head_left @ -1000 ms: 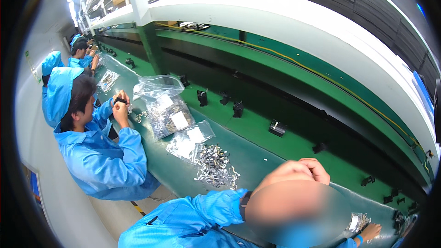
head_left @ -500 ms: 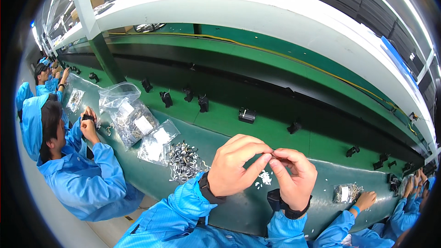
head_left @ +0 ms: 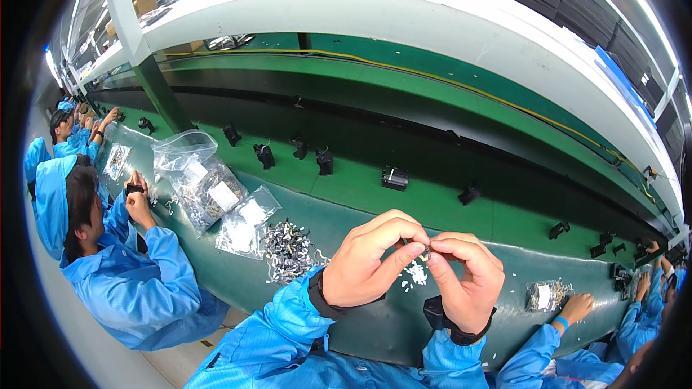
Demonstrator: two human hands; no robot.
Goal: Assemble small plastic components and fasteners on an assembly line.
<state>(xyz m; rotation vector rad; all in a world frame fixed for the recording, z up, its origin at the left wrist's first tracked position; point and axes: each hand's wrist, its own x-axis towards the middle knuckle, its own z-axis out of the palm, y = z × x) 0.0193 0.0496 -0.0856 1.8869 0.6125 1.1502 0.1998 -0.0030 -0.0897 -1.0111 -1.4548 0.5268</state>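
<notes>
My left hand (head_left: pixel 371 263) and my right hand (head_left: pixel 467 277) meet over the workbench, thumbs and forefingers pinched together. Between the fingertips is a tiny dark part (head_left: pixel 426 250), mostly covered, whose kind I cannot make out. Small white pieces (head_left: pixel 414 274) lie scattered on the bench just beyond my fingers. Left of my left hand is a loose heap of small black, white and metallic parts (head_left: pixel 290 251). A black block-like part (head_left: pixel 434 311) shows beside my right wrist, partly hidden.
Clear plastic bags (head_left: pixel 205 184) of small parts with white labels lie to the left. Beyond the bench a green conveyor belt (head_left: pixel 353 198) carries black parts such as a block (head_left: pixel 395 178). A co-worker (head_left: pixel 130 274) sits left; another person's hand (head_left: pixel 577 308) is at right beside a bag (head_left: pixel 544 297).
The black parts on the belt have shifted slightly to the right. My fingertips stay together, and my right hand has turned a little, showing more of the tiny part.
</notes>
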